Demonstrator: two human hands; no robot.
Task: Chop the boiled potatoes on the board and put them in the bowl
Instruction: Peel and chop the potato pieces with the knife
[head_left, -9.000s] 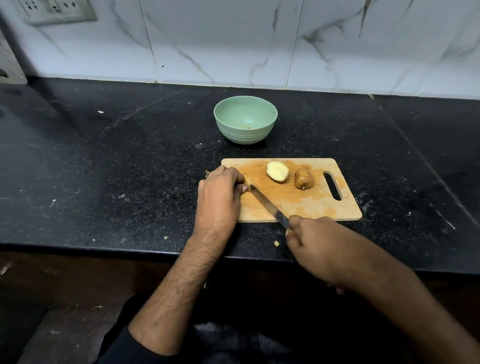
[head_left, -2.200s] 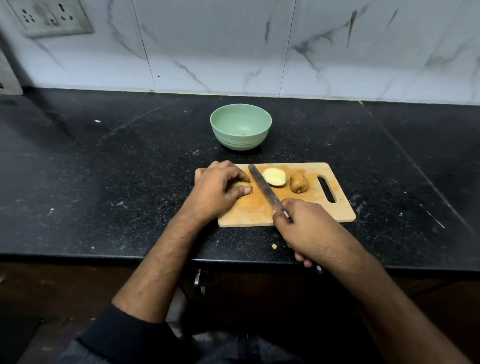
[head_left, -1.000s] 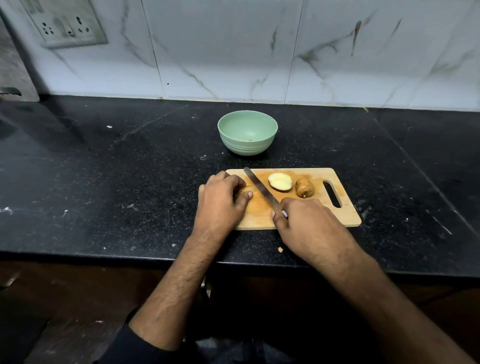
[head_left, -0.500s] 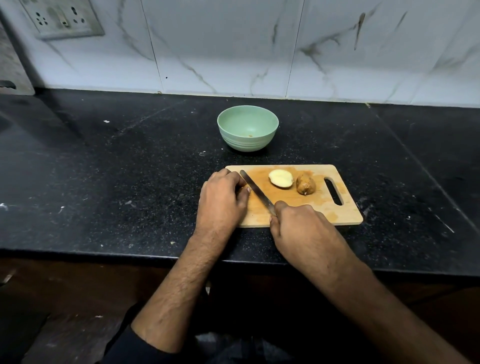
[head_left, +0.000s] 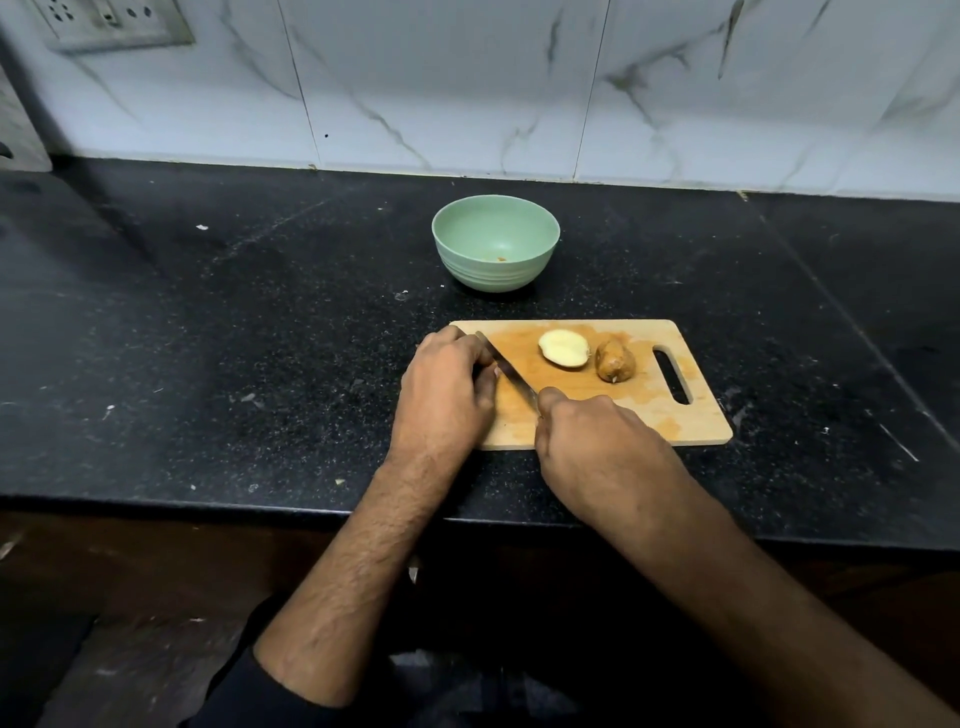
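The right hand (head_left: 592, 441) grips a steel-bladed knife (head_left: 506, 371) at the near edge of the rectangular wooden chopping board (head_left: 675, 415). The left hand (head_left: 447, 395), fingers curled, covers something at the board's left edge beside the blade; what it holds is hidden. Right of the blade lie a cut pale potato half (head_left: 563, 349) and a brown-skinned potato piece (head_left: 614, 361). Beyond the hands sits the round pale-green bowl (head_left: 493, 270) on open black stone counter (head_left: 208, 338).

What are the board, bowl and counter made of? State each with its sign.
Board: pale wood or bamboo, matte, faint grain, orange stains.
Bowl: mint green, matte, ribbed base; plastic or glazed ceramic, unclear.
Counter: black speckled stone, likely polished granite.
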